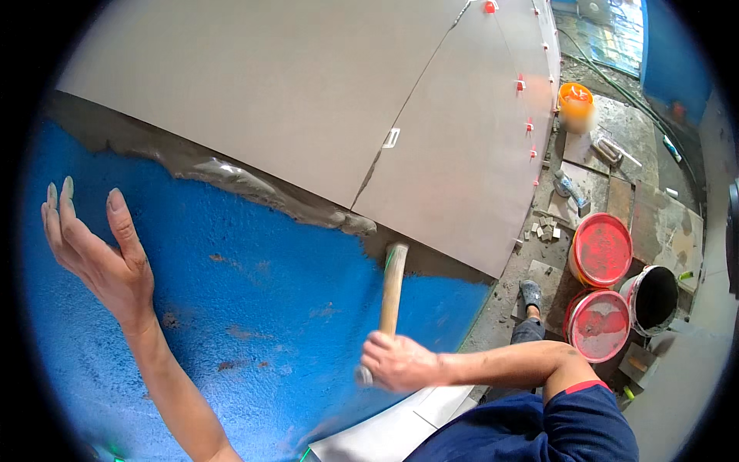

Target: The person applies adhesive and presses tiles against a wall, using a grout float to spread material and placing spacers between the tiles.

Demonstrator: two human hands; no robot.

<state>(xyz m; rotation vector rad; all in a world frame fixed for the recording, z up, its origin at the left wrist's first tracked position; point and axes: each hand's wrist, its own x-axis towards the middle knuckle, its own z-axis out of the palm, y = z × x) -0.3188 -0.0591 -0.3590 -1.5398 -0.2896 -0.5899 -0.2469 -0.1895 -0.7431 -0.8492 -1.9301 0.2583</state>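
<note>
Mallet [392,296] was the tool in the right hand [396,362], and it had a long, pale wooden handle. The fingers [377,356] were wrapped tight around the low end of the handle. The handle went up from the fingers to the bottom edge of a big grey tile [462,162] on the wall. The head of the tool was hard to see against the dark strip there. Lumpy grey paste [254,189] stuck out under another grey tile [262,85], up and to the left of those fingers. The wall below was bright blue [254,308].

The left hand [96,246] was open, with its fingers [61,212] spread a little and pointing up. It held nothing and was just beside the blue wall, well away from the tool.

Far to the right of the right hand's fingers stood buckets on the floor. Two of them [602,250] [598,325] had red lids on top. A black bucket [653,299] beside them was open, and its inside looked dark. An orange tub [576,104] stood farther up.
</note>
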